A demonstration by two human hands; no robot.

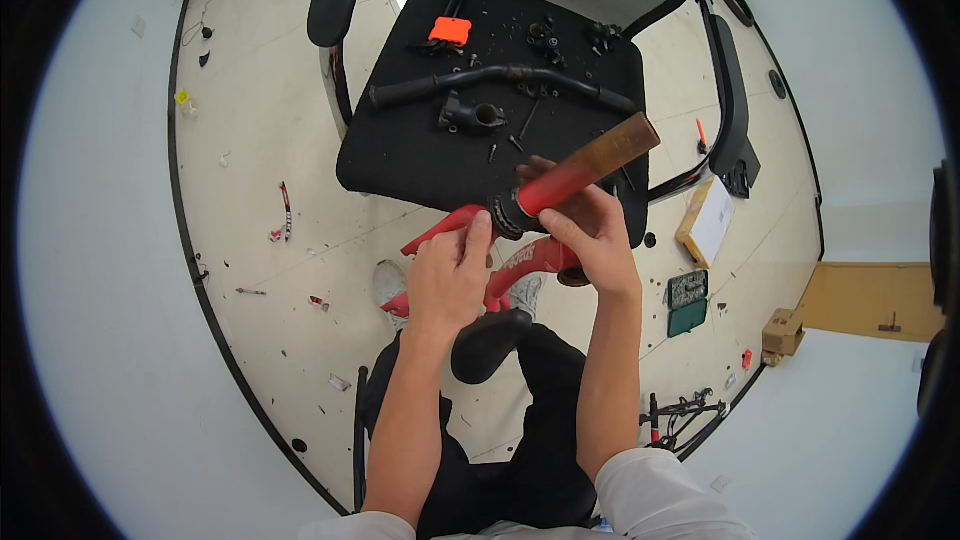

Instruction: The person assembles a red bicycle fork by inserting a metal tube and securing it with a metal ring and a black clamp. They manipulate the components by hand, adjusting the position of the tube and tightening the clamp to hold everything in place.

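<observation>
A red bicycle fork [563,183] is held tilted between my hands, its steerer tube worn to bare brownish metal at the upper end. Dark headset rings [508,216] sit around the tube's base. My left hand [450,275] grips the fork there, thumb against the rings, and a red fork leg [440,227] sticks out beyond it. Across from it, my right hand [600,235] closes around the tube just above the rings, some fingers hidden behind it. Below them stands a red bicycle frame [535,258] with an open round tube end and a black saddle [490,347] between my knees.
An office chair [420,155] ahead bears a black handlebar [450,86], a stem [472,116], an orange-headed tool [450,32] and loose bolts. Small parts litter the floor. A white box [708,222], a green tool case [687,302] and a carton [783,331] lie right.
</observation>
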